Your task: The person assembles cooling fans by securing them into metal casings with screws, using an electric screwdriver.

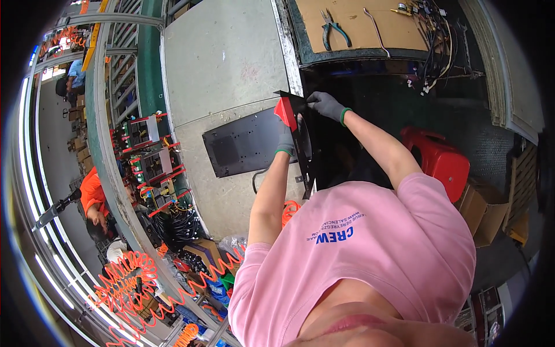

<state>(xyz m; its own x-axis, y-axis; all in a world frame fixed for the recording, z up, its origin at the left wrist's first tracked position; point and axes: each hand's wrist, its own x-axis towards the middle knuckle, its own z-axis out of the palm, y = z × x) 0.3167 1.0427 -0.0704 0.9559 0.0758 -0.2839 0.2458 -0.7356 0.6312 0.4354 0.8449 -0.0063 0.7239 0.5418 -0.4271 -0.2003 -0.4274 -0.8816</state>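
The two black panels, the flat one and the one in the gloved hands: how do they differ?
The flat black panel lies face up on the grey table, untouched; the held panel stands on edge at the table's side. The left hand and right hand grip only the held panel, with a red piece near its top. Both are dark metal.

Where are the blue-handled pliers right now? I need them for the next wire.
In the head view, the pliers lie at the top on the brown cardboard sheet, left of a bent metal rod, beyond both gloved hands.
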